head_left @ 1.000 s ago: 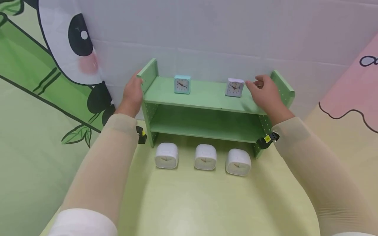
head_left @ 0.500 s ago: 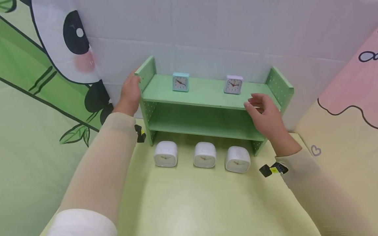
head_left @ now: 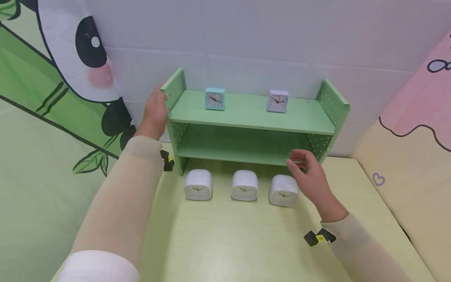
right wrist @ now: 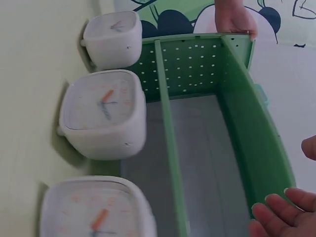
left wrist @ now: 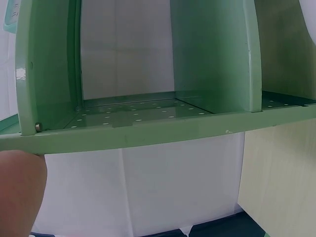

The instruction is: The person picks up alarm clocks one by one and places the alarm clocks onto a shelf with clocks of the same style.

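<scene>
A green two-tier shelf (head_left: pixel 246 124) stands against the wall. My left hand (head_left: pixel 155 113) grips the upper edge of its left side panel; in the left wrist view a bit of that hand (left wrist: pixel 19 192) lies against the panel's edge. On the top board sit a small turquoise alarm clock (head_left: pixel 215 99) and a lilac alarm clock (head_left: pixel 277 102). My right hand (head_left: pixel 310 178), loosely bent and holding nothing, hovers in front of the lower board, just beside the right white clock (head_left: pixel 283 190). Two more white clocks, left (head_left: pixel 198 185) and middle (head_left: pixel 244 185), stand in line with it.
The white clocks stand on a pale yellow-green table (head_left: pixel 218 243) in front of the shelf. Behind is a wall cloth (head_left: pixel 246 35) with cartoon print; a pink and cream printed cloth (head_left: pixel 405 164) hangs at the right.
My right hand has come down from beside the lilac clock, past the top board's front edge, to the height of the lower board. The left hand stays on the side panel.
</scene>
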`<state>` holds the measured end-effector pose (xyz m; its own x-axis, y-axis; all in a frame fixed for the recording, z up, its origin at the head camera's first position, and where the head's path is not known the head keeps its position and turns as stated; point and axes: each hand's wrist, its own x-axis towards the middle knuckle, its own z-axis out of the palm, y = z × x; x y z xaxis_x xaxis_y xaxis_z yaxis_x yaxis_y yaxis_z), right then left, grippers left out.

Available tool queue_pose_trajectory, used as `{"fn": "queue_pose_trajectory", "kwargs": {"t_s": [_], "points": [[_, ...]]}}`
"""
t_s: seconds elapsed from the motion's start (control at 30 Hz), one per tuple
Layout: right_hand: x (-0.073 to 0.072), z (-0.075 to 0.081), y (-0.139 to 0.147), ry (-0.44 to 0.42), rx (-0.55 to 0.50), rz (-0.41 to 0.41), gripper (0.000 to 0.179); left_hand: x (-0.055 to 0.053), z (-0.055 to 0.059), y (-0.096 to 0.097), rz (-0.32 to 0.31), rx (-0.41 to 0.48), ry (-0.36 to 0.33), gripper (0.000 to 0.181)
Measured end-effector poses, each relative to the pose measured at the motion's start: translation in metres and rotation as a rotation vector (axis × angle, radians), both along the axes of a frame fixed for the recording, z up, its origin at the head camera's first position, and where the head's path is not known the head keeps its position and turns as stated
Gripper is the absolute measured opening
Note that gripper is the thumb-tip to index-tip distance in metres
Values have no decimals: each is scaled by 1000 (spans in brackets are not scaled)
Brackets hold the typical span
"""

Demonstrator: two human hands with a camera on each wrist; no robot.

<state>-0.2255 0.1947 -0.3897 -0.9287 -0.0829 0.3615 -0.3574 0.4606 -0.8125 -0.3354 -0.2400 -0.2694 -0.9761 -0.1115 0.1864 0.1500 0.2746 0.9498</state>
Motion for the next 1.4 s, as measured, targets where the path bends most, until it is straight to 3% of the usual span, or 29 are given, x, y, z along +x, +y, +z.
{"fn": "queue_pose_trajectory", "kwargs": {"t_s": [0.3,0.53,0.63,0.97,1.2,1.4], "points": [[-2,-48,-20,-2,-24,-86,57,-1,-2,1,-17,0,21,57],[-3,-78,-30,135,-34,-197,55,-1,0,2,-26,-9,40,59],[-2,-89,-32,152,-59,-266,60,-2,-2,2,-25,5,46,58],[6,-121,-36,50,-182,-505,78,-4,-7,2,-4,-18,35,57],[12,-133,-44,-14,-275,-593,93,-5,-7,3,-30,19,35,57],[7,-144,-50,-83,-386,-620,107,-6,-6,2,-27,17,36,57]]}}
